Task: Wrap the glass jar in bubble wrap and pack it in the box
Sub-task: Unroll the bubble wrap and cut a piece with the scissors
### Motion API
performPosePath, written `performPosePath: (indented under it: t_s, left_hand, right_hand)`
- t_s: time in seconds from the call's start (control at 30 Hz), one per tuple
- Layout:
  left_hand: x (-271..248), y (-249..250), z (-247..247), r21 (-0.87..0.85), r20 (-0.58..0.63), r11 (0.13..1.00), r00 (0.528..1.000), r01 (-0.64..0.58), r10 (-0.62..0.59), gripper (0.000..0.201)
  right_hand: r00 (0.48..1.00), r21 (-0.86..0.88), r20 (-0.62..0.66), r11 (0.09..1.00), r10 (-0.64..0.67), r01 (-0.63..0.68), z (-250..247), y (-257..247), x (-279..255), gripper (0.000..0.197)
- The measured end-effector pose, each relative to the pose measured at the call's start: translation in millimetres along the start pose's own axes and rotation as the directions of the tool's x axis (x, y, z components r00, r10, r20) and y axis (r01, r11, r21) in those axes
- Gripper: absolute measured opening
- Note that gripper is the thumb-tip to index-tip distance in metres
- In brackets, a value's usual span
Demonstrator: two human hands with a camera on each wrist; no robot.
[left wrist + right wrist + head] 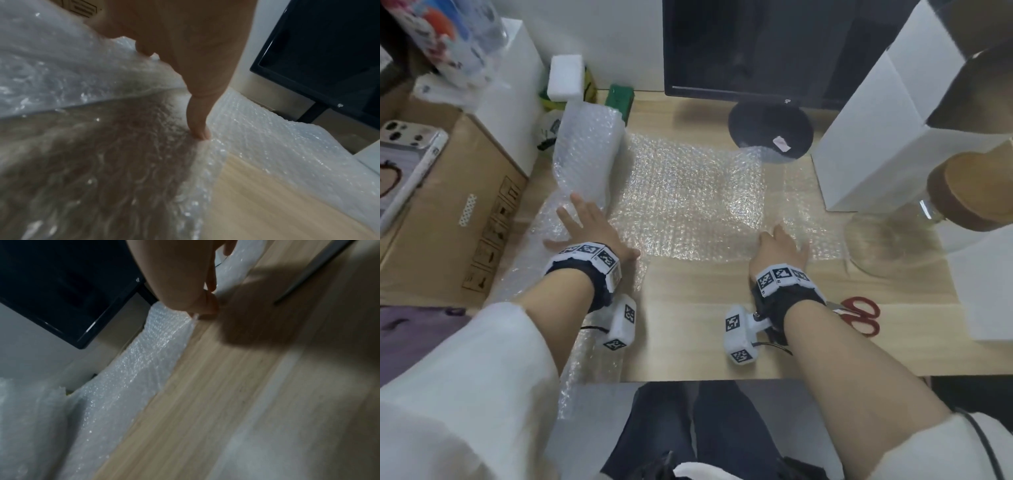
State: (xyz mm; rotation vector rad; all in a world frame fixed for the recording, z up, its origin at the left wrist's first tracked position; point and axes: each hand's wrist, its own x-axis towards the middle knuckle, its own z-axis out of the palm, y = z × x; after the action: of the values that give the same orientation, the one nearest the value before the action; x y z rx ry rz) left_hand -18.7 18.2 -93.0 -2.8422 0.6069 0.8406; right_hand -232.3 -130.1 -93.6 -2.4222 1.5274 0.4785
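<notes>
A sheet of bubble wrap (688,195) lies spread on the wooden desk, still joined to its roll (585,154) at the left. My left hand (589,229) rests flat on the sheet beside the roll with fingers spread; its thumb (199,129) presses the wrap. My right hand (780,246) sits at the sheet's near right edge, and its thumb and fingers (209,305) pinch that edge of the bubble wrap (164,345). The glass jar (887,236) with a wooden lid (976,192) stands at the right, untouched. Behind it stands the open white box (876,144).
A monitor (756,48) with a round black base (770,130) stands behind the sheet. Red scissors (859,315) lie near my right wrist. A brown cardboard box (448,212) with a phone (407,140) on it flanks the left, and a white foam block (565,77) sits behind the roll.
</notes>
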Motion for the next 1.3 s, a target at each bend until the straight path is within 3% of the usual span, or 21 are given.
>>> performPosePath:
  t_s: [0.07,0.13,0.2,0.33,0.43,0.47,0.5,0.53,0.6,0.63,0.7,0.83,0.93,1.13,1.3]
  left_hand:
    - [4,-1,2,0.004,-0.015,1.000,1.000,0.017,-0.016,0.125]
    - [12,2,5,0.020,-0.018,0.999,0.999,0.038,-0.038,0.127]
    - [17,8,7,-0.003,-0.064,0.997,0.995,0.075,-0.075,0.123]
    - [24,21,8,-0.106,-0.164,0.992,0.982,0.074,-0.091,0.105]
    - [27,26,11,-0.099,-0.163,0.989,0.979,0.109,-0.124,0.122]
    - [30,27,14,-0.104,-0.159,0.987,0.978,0.122,-0.137,0.125]
    - [34,28,18,-0.099,-0.159,0.986,0.977,0.130,-0.145,0.125]
    - [36,29,22,-0.105,-0.171,0.986,0.974,0.128,-0.145,0.125]
    - [43,28,32,-0.111,-0.231,0.985,0.961,0.131,-0.154,0.125]
    - [46,28,36,-0.121,-0.249,0.983,0.954,0.140,-0.166,0.127]
    - [45,25,39,-0.125,-0.270,0.982,0.948,0.141,-0.170,0.128]
    - [56,21,42,-0.105,-0.290,0.989,0.948,0.107,-0.133,0.124]
    - [56,22,42,-0.085,-0.270,0.986,0.950,0.141,-0.159,0.130]
    - [48,14,35,-0.117,-0.258,0.990,0.960,0.080,-0.108,0.135]
    - [42,10,29,-0.088,-0.229,0.996,0.972,0.024,-0.044,0.144]
  right_hand:
    - [0.998,0.027,-0.048,0.999,-0.045,0.047,-3,8,-4,0.048]
    - [0.976,0.122,-0.209,0.989,-0.056,0.082,-8,16,-8,0.047]
    - [0.930,0.230,-0.365,0.964,-0.046,0.137,-18,19,-10,0.048]
    - [0.831,0.385,-0.557,0.890,0.012,0.245,-56,21,-12,0.048]
    - [0.712,0.414,-0.696,0.862,0.093,0.292,-87,32,-17,0.041]
    - [0.704,0.441,-0.700,0.847,0.118,0.297,-92,38,-18,0.036]
    - [0.740,0.490,-0.659,0.825,0.137,0.283,-96,45,-19,0.031]
    - [0.814,0.526,-0.565,0.819,0.135,0.230,-93,51,-17,0.027]
    - [0.968,0.375,-0.239,0.927,0.078,0.018,-78,64,-23,0.021]
    - [0.995,0.214,-0.056,0.975,0.079,-0.065,-70,70,-30,0.018]
    - [0.980,-0.054,0.154,0.991,0.128,-0.121,-61,84,-46,0.018]
    - [0.945,-0.069,0.172,0.960,0.278,-0.270,-55,106,-59,0.031]
    - [0.939,-0.072,0.186,0.957,0.290,-0.282,-37,115,-50,0.041]
    - [0.952,-0.083,0.228,0.979,0.202,-0.188,-14,118,-26,0.022]
    - [0.941,-0.043,0.203,0.962,0.272,-0.269,-15,122,-23,0.023]
